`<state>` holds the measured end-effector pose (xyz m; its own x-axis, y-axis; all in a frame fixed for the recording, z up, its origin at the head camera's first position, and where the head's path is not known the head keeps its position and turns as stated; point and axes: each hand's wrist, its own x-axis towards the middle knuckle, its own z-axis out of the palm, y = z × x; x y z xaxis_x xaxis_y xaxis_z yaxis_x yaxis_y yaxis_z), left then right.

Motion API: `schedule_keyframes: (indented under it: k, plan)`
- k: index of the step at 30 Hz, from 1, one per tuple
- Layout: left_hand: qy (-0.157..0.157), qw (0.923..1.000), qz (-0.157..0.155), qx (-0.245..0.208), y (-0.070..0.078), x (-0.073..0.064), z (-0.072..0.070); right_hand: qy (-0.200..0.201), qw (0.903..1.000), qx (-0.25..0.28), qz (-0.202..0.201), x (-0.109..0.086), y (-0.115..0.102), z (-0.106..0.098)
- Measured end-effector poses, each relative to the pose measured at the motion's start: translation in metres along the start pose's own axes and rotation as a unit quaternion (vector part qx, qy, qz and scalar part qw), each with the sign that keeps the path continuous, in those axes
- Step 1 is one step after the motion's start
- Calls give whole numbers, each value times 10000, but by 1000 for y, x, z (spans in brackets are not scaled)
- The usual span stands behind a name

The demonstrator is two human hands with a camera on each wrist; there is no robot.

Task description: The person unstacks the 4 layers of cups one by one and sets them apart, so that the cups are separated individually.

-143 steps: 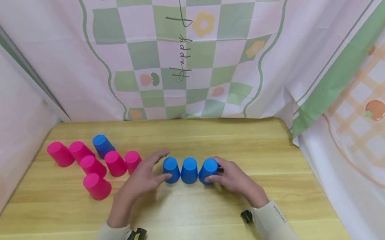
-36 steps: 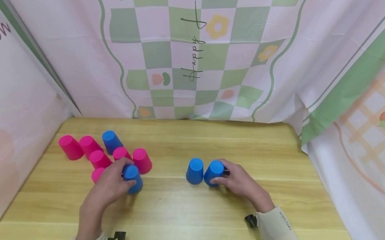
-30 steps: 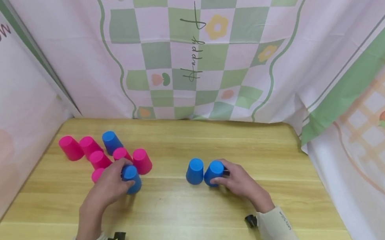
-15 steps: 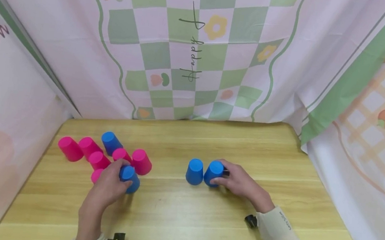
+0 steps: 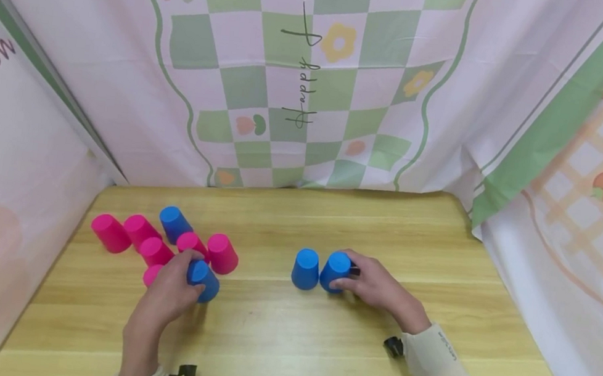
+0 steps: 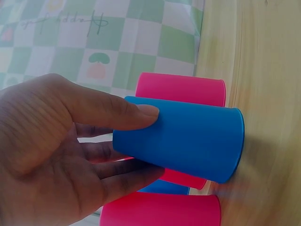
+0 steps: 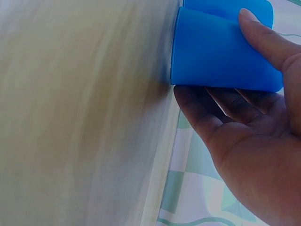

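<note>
My left hand [image 5: 171,288] holds an upside-down blue cup [image 5: 205,284] between thumb and fingers, at the front of the pink group. In the left wrist view the thumb lies along one side of that blue cup [image 6: 188,139], the fingers on the other, and its wide rim is close over the table. My right hand [image 5: 374,283] grips another inverted blue cup [image 5: 334,272] standing on the table. In the right wrist view, thumb and fingers are on opposite sides of this blue cup [image 7: 221,52]. Beside it stands a second blue cup [image 5: 306,270], untouched.
Several inverted pink cups [image 5: 223,255] stand clustered at the left of the wooden table [image 5: 283,347]. One pink cup [image 5: 151,274] is partly hidden behind my left hand. A blue cup [image 5: 175,225] stands behind them. Patterned curtains [image 5: 312,90] border the table's back and sides.
My left hand has taken the leftmost cup of the blue row and carried it left to the pink cups. In the last second it shifted only slightly. My right hand keeps its cup.
</note>
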<state>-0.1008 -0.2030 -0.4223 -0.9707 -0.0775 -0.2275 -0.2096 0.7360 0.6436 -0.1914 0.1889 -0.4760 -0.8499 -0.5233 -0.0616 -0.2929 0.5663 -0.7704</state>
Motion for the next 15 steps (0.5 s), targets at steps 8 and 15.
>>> schedule_keyframes:
  k: [8,15]
  plan:
    - [-15,10000,-76,16,3,-1,0,-1,10000,1,-98,-1,0,0]
    - [57,10000,-14,-27,5,-1,0,-12,9999,20,-133,-1,1,0]
